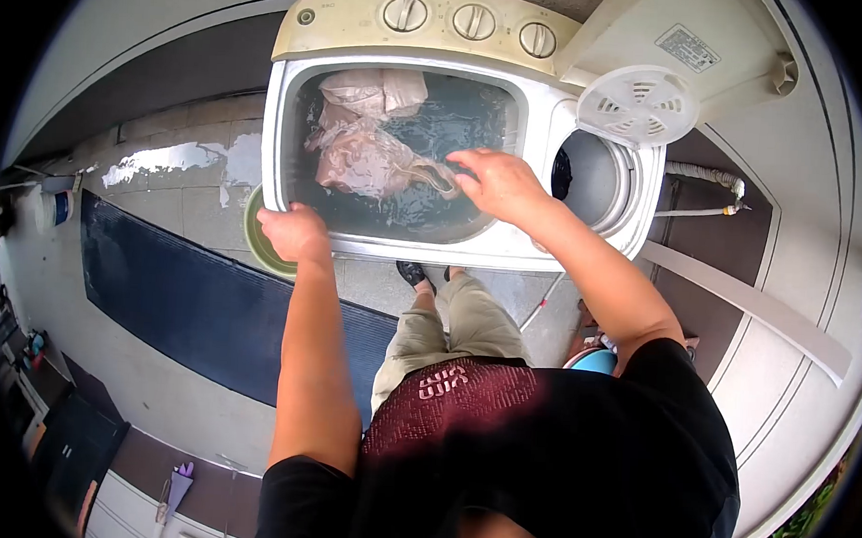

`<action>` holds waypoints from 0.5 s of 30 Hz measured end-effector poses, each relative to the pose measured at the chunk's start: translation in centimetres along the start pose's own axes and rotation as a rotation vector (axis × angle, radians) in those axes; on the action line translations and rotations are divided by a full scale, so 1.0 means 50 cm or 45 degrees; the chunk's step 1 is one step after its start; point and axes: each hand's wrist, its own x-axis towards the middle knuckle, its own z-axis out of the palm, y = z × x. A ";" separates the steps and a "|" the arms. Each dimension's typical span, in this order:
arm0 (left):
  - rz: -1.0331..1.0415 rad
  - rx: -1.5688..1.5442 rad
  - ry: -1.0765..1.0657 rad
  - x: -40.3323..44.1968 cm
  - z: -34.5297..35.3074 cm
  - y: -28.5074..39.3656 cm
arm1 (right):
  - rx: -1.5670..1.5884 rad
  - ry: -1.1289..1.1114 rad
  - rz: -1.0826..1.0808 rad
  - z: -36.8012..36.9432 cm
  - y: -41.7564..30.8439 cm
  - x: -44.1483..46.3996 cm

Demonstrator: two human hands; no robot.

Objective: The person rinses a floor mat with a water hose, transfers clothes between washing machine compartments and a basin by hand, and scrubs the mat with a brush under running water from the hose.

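Note:
A twin-tub washing machine (pixel 275 137) stands before me, its wash tub filled with cloudy bluish water (pixel 466 117). Pale pinkish wet fabric (pixel 364 155) floats on the left side of the tub, and a looped strap or strip (pixel 435 176) of it trails to the right. My left hand (pixel 296 232) is closed around the tub's front left corner. Over the water, my right hand (pixel 502 184) has its thumb and forefinger apart beside the strip's end. Whether the thumb touches the strip is hard to tell.
The round spin-tub lid (pixel 638 105) is raised above the spin tub (pixel 589 185) on the right. Three knobs (pixel 474 21) line the control panel. A green basin (pixel 264 238) sits below the left corner, near a dark mat (pixel 199 288). A hose (pixel 704 175) lies at right.

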 end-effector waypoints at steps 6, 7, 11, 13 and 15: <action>0.013 -0.006 0.046 0.011 0.014 -0.008 | -0.181 -0.296 -0.113 0.255 -0.034 0.274; 0.012 -0.007 0.038 0.013 0.015 -0.009 | -0.219 -0.341 -0.010 0.279 -0.042 0.302; -0.061 0.013 0.004 0.015 0.010 -0.006 | -0.009 -0.529 0.220 0.397 -0.007 0.397; -0.099 -0.018 -0.056 0.017 0.004 0.002 | 0.053 -0.719 0.337 0.413 0.012 0.392; -0.089 -0.044 -0.042 0.014 -0.002 0.007 | -0.116 -0.836 0.233 0.397 0.022 0.360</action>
